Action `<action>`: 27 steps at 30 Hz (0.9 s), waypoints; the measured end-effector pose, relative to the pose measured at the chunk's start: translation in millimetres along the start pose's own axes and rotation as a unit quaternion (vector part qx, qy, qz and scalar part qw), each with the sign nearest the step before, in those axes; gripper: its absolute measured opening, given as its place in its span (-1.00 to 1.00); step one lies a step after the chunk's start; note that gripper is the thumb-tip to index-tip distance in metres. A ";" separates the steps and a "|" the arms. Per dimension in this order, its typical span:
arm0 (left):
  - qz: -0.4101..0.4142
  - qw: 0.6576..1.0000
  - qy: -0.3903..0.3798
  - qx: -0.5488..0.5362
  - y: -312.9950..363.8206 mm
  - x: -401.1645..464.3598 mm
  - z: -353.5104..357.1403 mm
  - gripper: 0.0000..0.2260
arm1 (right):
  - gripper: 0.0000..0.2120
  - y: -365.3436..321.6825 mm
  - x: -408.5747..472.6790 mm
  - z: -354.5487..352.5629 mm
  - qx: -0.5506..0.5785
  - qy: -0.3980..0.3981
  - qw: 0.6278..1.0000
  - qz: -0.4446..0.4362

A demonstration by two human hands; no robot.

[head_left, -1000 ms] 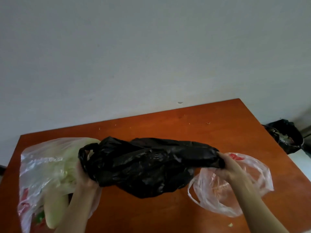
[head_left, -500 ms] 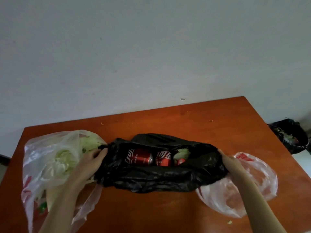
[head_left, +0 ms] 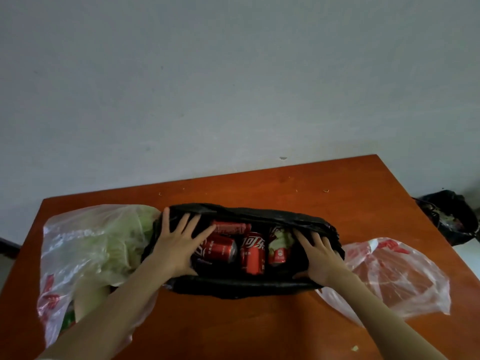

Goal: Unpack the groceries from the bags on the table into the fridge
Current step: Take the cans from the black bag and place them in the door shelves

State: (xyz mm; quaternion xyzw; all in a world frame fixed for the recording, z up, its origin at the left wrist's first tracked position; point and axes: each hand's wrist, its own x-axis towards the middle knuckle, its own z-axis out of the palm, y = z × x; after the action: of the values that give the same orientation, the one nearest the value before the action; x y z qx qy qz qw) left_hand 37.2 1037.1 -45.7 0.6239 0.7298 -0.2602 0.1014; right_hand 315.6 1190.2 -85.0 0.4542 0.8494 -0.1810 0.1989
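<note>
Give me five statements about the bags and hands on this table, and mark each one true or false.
1. The black bag lies open with red cans visible inside. True.
2. The left hand holds a can lifted above the bag. False: it lies spread inside the bag's left end, gripping nothing.
3. The clear bag on the left holds leafy greens. True.
4. The right hand rests on the clear bag on the right. False: it is at the black bag's right end.
5. The table is white. False: reddish-brown.
</note>
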 end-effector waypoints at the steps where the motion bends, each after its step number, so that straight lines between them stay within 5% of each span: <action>1: -0.005 1.000 -0.018 -0.004 -7.2 -2.7 5.0 -0.01 | 0.01 1.4 -0.9 3.7 -0.009 -0.018 1.000 -0.010; 6: -0.023 0.998 -0.061 -0.006 -15.5 -18.1 11.4 -0.01 | 0.00 -9.2 -0.7 11.7 -0.011 -0.061 0.998 -0.029; 8: -0.012 1.000 -0.001 -0.010 -1.6 -19.4 7.5 -0.11 | -0.08 -19.7 -2.8 10.8 -0.007 -0.050 0.998 -0.035; 13: 0.056 0.964 0.215 -0.143 46.6 1.8 7.5 -0.67 | -0.64 -58.5 -9.9 13.4 0.113 0.104 0.987 -0.049; 16: 0.033 0.973 0.134 -0.188 63.3 13.6 17.3 -0.74 | -0.71 -88.7 -10.5 21.2 0.186 0.091 0.978 -0.008; 20: 0.025 0.985 0.004 -0.168 69.1 11.4 36.1 -0.57 | -0.51 -110.1 -4.2 41.9 0.227 0.022 0.969 0.094; 27: 0.038 0.987 -0.073 -0.139 73.7 2.5 58.1 -0.31 | -0.29 -127.0 0.1 55.8 0.349 0.013 0.921 0.173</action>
State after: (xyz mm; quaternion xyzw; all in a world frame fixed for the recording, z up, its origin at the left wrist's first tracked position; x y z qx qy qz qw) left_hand 97.5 1016.2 -114.5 0.6104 0.7252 -0.1973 0.2502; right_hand 218.1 1096.8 -116.7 0.6372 0.6428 -0.4227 0.0449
